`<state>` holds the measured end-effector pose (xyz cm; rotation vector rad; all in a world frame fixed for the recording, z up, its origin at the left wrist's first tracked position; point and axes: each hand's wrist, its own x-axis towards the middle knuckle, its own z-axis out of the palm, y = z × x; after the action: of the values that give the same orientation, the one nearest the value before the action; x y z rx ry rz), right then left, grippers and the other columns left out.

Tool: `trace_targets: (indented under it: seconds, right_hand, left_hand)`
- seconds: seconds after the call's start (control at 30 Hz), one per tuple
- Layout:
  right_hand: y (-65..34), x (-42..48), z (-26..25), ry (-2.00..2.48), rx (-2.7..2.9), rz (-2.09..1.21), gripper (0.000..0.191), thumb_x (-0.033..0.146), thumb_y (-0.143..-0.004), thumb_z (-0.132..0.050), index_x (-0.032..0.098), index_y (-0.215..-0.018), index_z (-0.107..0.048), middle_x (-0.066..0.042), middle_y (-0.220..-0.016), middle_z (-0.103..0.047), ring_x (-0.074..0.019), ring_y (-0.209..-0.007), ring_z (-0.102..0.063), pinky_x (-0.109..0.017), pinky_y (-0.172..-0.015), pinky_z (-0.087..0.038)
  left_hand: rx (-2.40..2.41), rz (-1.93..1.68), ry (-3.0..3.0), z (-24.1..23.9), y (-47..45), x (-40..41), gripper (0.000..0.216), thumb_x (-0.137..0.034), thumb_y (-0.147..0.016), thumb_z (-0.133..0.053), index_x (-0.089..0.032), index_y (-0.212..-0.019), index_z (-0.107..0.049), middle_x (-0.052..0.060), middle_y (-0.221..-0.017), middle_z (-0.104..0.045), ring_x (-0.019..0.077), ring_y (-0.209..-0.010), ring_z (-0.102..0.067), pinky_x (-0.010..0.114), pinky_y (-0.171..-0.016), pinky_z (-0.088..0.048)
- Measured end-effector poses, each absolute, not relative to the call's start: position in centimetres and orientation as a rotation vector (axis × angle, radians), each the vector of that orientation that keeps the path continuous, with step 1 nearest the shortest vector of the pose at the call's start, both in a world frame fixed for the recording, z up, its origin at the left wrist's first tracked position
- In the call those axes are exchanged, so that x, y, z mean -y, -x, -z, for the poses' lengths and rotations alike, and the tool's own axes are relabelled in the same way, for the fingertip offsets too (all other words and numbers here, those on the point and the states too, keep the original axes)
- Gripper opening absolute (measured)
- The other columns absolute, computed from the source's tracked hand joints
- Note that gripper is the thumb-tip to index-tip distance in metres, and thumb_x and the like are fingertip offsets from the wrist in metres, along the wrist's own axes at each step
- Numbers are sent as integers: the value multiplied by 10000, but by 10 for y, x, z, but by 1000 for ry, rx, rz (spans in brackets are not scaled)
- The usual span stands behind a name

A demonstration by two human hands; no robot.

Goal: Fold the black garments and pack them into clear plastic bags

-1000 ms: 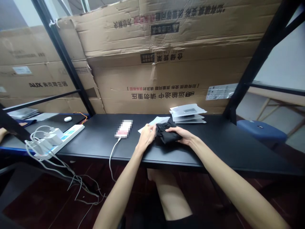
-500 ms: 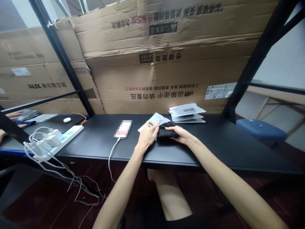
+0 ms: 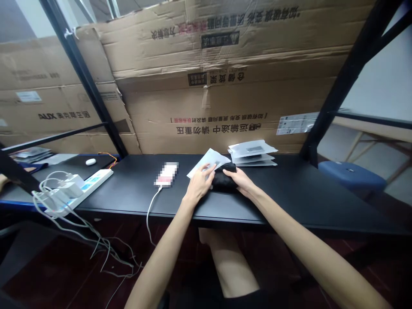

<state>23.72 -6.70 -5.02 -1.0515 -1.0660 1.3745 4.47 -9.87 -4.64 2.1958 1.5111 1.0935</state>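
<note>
A translucent white plastic bag (image 3: 208, 161) lies tilted on the black desk, its near side partly covered by my left hand (image 3: 200, 182). The fingers of that hand are bent over the bag's edge, thumb side toward a folded black cloth item (image 3: 223, 178). My right hand (image 3: 243, 181) grips the right end of this black item, thumb on top and the other fingers mostly out of sight beneath. The black item overlaps the bag's near right corner; whether part of it is inside the bag I cannot tell.
A stack of similar bags (image 3: 252, 153) stands behind my right hand. To the left lies a blurred-out phone (image 3: 166, 174) on a white cable (image 3: 149, 214). Further left is a power strip (image 3: 93, 182) with chargers. Cardboard (image 3: 206, 103) walls the back; a blue stool (image 3: 352, 174) is at right.
My right hand has shifted slightly, and the black item now looks flatter and smoother. The bag lies a little higher at its far corner. A person's hand at far left has drawn back.
</note>
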Motion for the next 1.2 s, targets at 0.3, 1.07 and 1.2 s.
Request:
trace_targets:
  seconds: [0.3,1.07,1.2]
  right_hand:
    - [-234,64,52,1107,875,-1299,188,166,-820,-802,218,-996,-763,-45,-1013,-824,-219,-999,-772,-344,-973,-618]
    - [-257,71,32,1037,847,-1867,126,185,-985,-704,161,-1107,-726,-104,-1013,-807,-173,-906,-770,-253,-821,-642]
    - [-254,73,30,911,695,-1950,126,150,-1025,-605,172,-1095,-707,-85,-955,-788,-169,-926,-775,-259,-876,-652]
  left_hand:
    - [-1609,-976,-2310,48,-46,99,508,-218,-1000,-563,-340,-1481,-673,46,-1118,-665,176,-900,-672,285,-873,-563]
    - [-1377,-1327,-2188,45,-46,96,332,-212,-1002,-656,-302,-1285,-803,29,-1468,-684,240,-1366,-643,401,-1259,-460]
    - [-1333,-1361,-2158,44,-46,96,332,-213,-1007,-646,-304,-1286,-802,17,-1456,-703,233,-1390,-633,416,-1262,-456]
